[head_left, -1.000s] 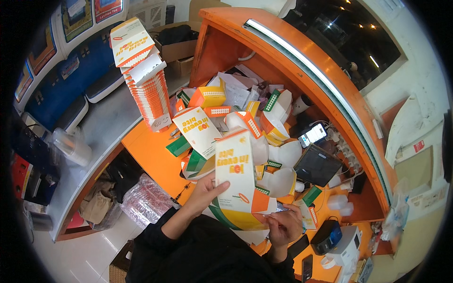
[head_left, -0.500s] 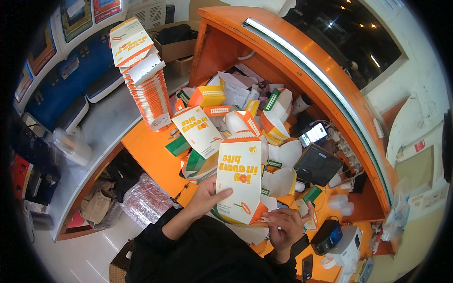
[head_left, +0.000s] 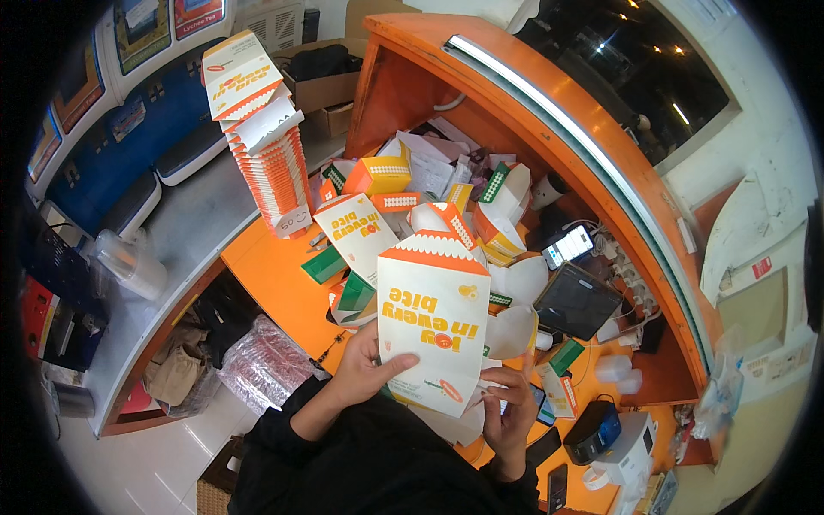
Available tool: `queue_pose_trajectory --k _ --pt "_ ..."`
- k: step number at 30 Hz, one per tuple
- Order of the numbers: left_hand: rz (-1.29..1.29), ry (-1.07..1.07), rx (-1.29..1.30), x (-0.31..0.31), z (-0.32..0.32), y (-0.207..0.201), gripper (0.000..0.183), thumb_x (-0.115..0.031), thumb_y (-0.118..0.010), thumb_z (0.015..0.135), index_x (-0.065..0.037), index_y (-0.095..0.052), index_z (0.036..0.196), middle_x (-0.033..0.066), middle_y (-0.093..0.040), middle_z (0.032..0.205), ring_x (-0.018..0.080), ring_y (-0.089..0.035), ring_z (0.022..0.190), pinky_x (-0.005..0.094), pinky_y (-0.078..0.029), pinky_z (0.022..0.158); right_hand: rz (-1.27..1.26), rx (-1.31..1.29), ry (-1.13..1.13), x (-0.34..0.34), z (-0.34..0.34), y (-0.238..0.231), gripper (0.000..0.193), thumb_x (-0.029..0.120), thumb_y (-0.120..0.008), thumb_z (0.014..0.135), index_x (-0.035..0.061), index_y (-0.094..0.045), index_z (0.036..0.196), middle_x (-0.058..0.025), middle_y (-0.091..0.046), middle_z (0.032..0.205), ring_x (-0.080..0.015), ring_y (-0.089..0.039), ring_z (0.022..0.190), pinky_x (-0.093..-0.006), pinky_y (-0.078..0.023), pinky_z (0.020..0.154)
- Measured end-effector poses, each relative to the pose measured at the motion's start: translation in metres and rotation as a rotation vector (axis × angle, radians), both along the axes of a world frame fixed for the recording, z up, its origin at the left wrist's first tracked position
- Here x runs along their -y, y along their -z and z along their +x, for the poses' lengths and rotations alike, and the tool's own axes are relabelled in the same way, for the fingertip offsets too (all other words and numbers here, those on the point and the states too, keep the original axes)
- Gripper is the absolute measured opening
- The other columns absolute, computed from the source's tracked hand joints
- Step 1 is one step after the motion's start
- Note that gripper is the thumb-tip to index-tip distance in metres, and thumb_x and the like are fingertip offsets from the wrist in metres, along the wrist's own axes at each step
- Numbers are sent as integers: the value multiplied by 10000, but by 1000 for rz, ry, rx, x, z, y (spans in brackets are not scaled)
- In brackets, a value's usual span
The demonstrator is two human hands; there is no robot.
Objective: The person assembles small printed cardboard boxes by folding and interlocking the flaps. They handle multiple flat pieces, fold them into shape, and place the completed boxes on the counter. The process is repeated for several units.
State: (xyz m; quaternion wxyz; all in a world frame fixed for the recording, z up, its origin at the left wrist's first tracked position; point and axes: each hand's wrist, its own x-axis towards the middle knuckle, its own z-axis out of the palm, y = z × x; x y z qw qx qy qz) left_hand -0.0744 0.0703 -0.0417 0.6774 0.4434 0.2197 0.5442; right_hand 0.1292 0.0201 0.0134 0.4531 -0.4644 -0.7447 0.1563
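A flat white paperboard food carton [head_left: 432, 330] with an orange scalloped top edge and yellow and orange print is held upright before me. My left hand [head_left: 365, 369] grips its lower left side, thumb across the front and fingers behind. My right hand [head_left: 511, 412] is at its lower right edge, fingers bent and apart, the tips by the carton's side; no grip shows. Behind it lie loose opened cartons, among them a white one with print [head_left: 356, 230], a yellow one [head_left: 379, 174] and a green-sided one [head_left: 506, 193].
A tall stack of orange-edged cartons [head_left: 270, 176] stands at the left on the orange counter [head_left: 266, 262]. Right of the pile are a lit phone [head_left: 568, 246], a dark tablet [head_left: 578, 299] and cables. Nearer me are a black card terminal [head_left: 594, 429] and a white printer [head_left: 631, 446].
The held carton has come closer and turned more squarely toward me, moving slightly left. My right hand's fingers have shifted a little left and no longer pinch its lower corner.
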Motion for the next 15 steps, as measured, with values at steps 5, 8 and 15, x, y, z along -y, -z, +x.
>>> queue_pose_trajectory --k 5,8,15 --pt "9 161 -28 1 -5 -4 403 -43 -608 830 11 -440 1192 81 -576 1120 121 -547 1012 271 -436 866 -391 -344 -352 2 10 6 236 -44 -604 773 61 -474 940 -83 -583 849 -185 -589 836 -481 -277 1020" --pt "-4 262 -43 2 -5 -8 418 -50 -619 825 9 -442 1199 77 -576 1125 114 -543 1016 264 -429 873 -692 -734 -498 6 16 2 309 1 -635 779 45 -426 1001 -71 -590 835 -148 -579 816 -423 -299 1013" --pt "-79 433 -245 -8 -26 -14 330 -61 -633 821 18 -507 1115 63 -604 1057 86 -565 942 221 -448 808 -75 -392 52 -10 21 -9 335 35 -654 767 40 -427 1013 -65 -592 835 -165 -573 813 -422 -298 996"
